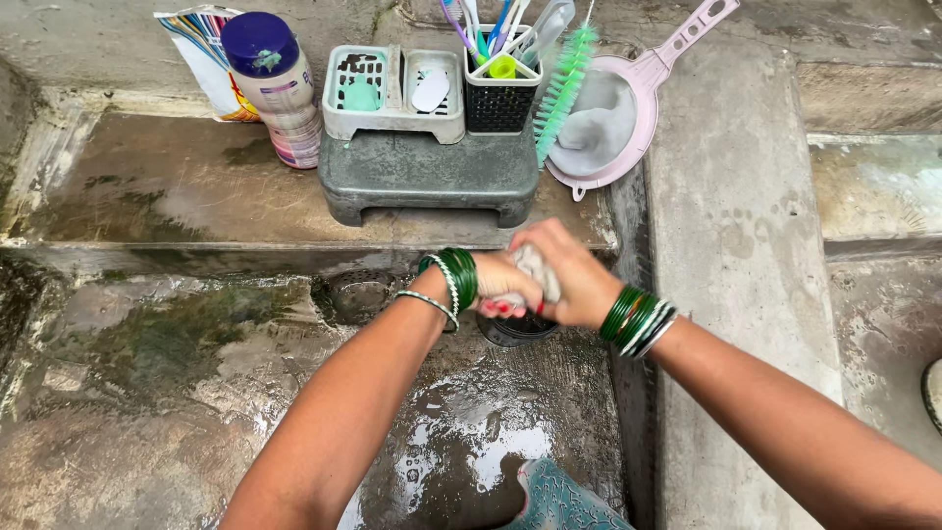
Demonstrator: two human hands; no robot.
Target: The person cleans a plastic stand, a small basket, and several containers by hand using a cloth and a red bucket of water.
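Observation:
My left hand (pixel 498 285) and my right hand (pixel 579 280) are pressed together over a wet concrete wash floor (pixel 196 393). Both are closed around a small pale grey cloth (pixel 535 267) that is squeezed between them. Green and white bangles sit on both wrists. Right below the hands stands a small dark round cup (pixel 515 331), mostly hidden by them.
Behind the hands a grey plastic stool (pixel 427 177) carries a white soap tray (pixel 392 93) and a black holder of toothbrushes (pixel 500 88). A green brush (pixel 561 88) and pink strainer (pixel 613 118) lean at its right. A blue-lidded jar (pixel 280 88) stands left. A drain (pixel 358 294) lies left of the hands.

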